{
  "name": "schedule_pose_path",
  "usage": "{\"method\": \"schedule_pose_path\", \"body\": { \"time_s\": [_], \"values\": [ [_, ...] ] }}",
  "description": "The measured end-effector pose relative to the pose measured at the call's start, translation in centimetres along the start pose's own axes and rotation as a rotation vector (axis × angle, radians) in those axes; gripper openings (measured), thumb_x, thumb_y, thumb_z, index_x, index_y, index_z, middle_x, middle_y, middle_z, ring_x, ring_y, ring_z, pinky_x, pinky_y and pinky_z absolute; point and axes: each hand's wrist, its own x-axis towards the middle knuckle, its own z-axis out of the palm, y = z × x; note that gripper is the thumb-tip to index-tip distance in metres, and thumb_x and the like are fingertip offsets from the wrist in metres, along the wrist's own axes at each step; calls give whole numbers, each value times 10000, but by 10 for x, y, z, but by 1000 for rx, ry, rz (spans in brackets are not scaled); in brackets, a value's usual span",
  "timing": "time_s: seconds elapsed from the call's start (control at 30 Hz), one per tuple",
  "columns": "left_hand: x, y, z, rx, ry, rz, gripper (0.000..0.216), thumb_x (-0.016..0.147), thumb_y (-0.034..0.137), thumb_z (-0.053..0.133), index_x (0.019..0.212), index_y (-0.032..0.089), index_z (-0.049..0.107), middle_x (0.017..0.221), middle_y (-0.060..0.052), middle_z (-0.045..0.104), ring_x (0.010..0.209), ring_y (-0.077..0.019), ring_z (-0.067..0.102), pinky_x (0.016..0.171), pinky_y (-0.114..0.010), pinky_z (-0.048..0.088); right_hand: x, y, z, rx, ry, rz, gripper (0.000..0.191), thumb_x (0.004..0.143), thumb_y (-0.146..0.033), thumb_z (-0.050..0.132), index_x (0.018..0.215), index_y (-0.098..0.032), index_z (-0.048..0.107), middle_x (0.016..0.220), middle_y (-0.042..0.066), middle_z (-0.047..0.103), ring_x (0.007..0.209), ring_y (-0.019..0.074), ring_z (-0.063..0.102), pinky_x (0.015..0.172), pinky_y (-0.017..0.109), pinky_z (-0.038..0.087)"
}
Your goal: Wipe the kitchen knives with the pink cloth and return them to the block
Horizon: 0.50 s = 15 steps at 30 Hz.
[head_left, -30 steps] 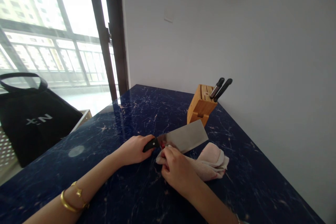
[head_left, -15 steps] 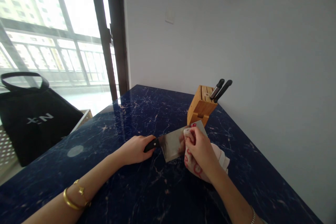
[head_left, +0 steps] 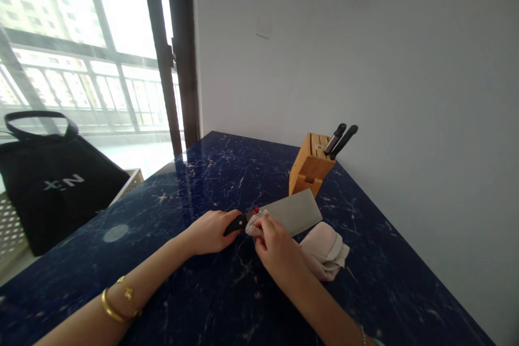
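My left hand [head_left: 208,231] is wrapped round the black handle of a broad steel cleaver [head_left: 292,212], which it holds just above the dark blue marble table [head_left: 194,184]. My right hand [head_left: 277,245] pinches a pale pink cloth [head_left: 324,249] against the blade close to the handle. The rest of the cloth lies bunched on the table under the blade's far end.
A wooden knife block [head_left: 310,165] with two black-handled knives [head_left: 340,139] stands behind the cleaver, near the grey wall. A black tote bag [head_left: 48,184] sits to the left, off the table. A tall window with a dark frame [head_left: 178,54] fills the left side.
My right hand slid the cloth out to the blade's far end, then back to the handle end. My left hand kept its grip and barely moved.
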Motion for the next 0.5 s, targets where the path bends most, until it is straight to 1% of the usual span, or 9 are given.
{"method": "schedule_pose_path", "body": {
  "time_s": [0.07, 0.13, 0.2, 0.3, 0.37, 0.4, 0.5],
  "values": [
    [0, 0, 0, 0, -4, -9, 201, 819, 333, 422, 954, 213, 509, 778, -29, 650, 699, -199, 631, 579, -253, 404, 0, -1, -1, -25, -20, 15, 265, 680, -37, 418, 886, -166, 523, 912, 76, 575, 903, 196, 532, 811, 326, 422],
    [0, 1, 0, 0, -6, -14, 217, 819, 343, 423, 974, 218, 510, 773, -25, 649, 686, -194, 629, 571, -250, 400, 3, 5, -9, -47, -4, 75, 255, 679, -38, 419, 874, -162, 526, 884, 75, 582, 861, 193, 543, 786, 325, 430],
    [0, 1, -1, 1, -4, -16, 239, 821, 353, 421, 1002, 222, 508, 770, -23, 649, 680, -190, 628, 567, -248, 399, 8, 14, -19, -60, 54, 142, 235, 701, -58, 421, 886, -162, 524, 873, 73, 588, 837, 189, 551, 774, 327, 434],
    [1, 2, -2, 9, -1, -8, 255, 824, 350, 418, 1027, 222, 503, 770, -27, 652, 686, -194, 629, 569, -251, 401, 17, 25, -29, -70, 177, 182, 228, 753, -96, 410, 944, -164, 516, 915, 83, 590, 887, 200, 548, 799, 348, 430],
    [1, 3, -3, 15, -2, 1, 245, 828, 346, 412, 1018, 221, 502, 768, -29, 652, 684, -197, 628, 568, -254, 401, 20, 24, -26, -55, 218, 147, 239, 767, -98, 411, 972, -164, 513, 959, 93, 583, 937, 209, 536, 827, 361, 424],
    [1, 3, -3, 17, -4, 4, 232, 830, 346, 409, 1000, 220, 503, 767, -29, 651, 681, -197, 628, 566, -254, 400, 21, 21, -23, -39, 214, 112, 240, 772, -96, 413, 978, -165, 514, 974, 96, 580, 949, 210, 532, 836, 363, 423],
    [1, 3, -3, 20, -6, 2, 199, 833, 348, 407, 934, 209, 505, 771, -33, 649, 685, -198, 627, 569, -252, 399, 17, 5, -7, 4, 126, -12, 246, 790, -85, 403, 987, -173, 523, 983, 92, 578, 958, 201, 529, 852, 357, 422]
  ]
}}
